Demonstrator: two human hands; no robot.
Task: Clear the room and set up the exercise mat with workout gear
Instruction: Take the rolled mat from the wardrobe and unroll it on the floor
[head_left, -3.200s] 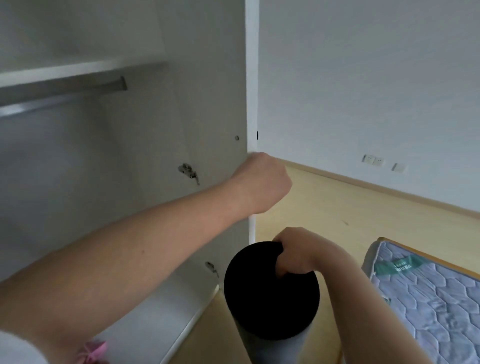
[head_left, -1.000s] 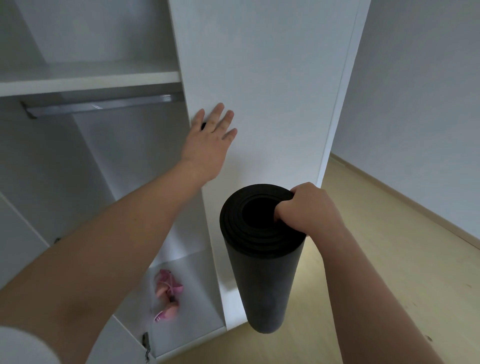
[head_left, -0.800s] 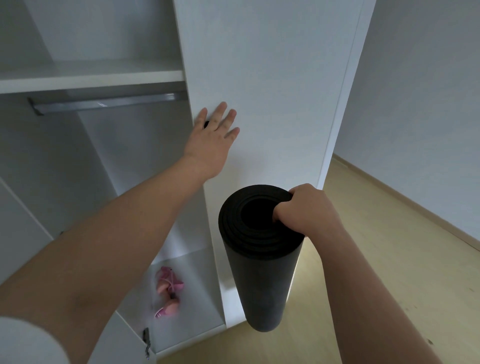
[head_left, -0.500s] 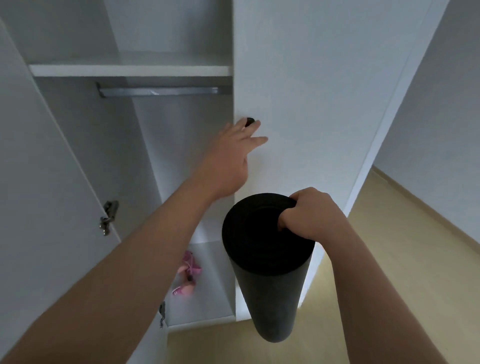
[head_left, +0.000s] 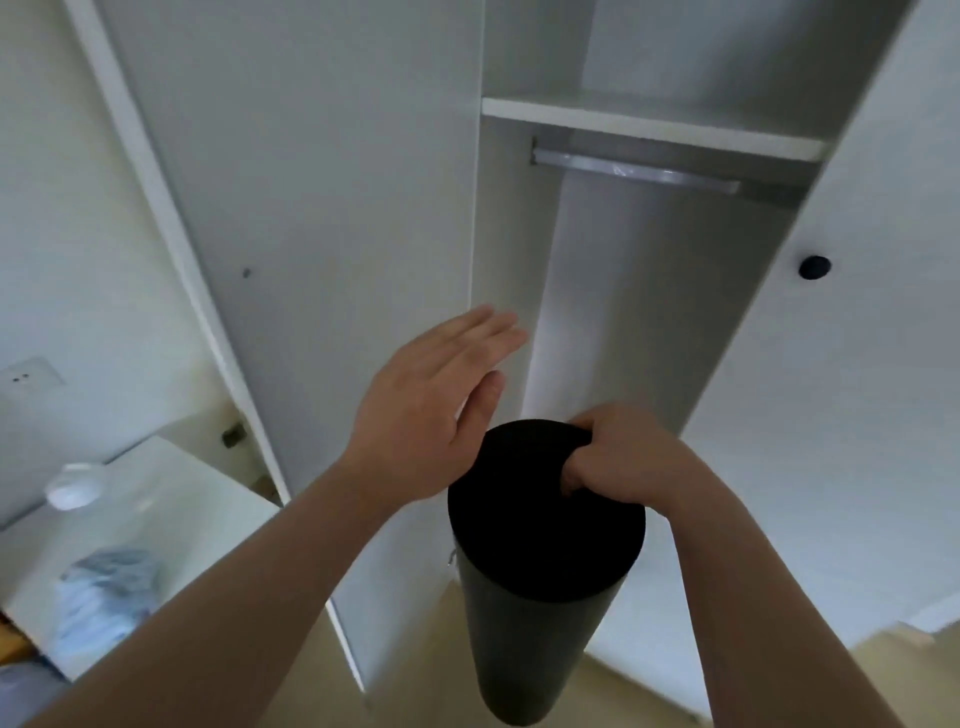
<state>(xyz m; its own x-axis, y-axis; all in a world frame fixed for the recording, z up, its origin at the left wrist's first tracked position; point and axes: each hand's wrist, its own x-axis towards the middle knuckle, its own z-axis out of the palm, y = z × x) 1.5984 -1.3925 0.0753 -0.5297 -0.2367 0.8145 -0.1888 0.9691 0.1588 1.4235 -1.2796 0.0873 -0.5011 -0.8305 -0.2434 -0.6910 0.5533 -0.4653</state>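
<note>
A rolled black exercise mat (head_left: 524, 613) hangs upright in front of me. My right hand (head_left: 623, 462) grips its top end, fingers hooked into the core of the roll. My left hand (head_left: 431, 410) is flat with straight fingers, reaching toward the edge of the open left wardrobe door (head_left: 311, 218); whether it touches the door is unclear. The right wardrobe door (head_left: 857, 364), with a black knob (head_left: 814, 267), stands shut.
Between the doors the wardrobe shows a white shelf (head_left: 649, 124) and a metal hanging rail (head_left: 634, 174). At lower left stands a white table (head_left: 171, 514) with a small white round object (head_left: 72, 491) and a bluish bundle (head_left: 109, 597). Wooden floor (head_left: 883, 654) shows at lower right.
My view has swung left. My left hand left the right door near its knob and moved over to the open left door's edge. The mat stays in my right hand.
</note>
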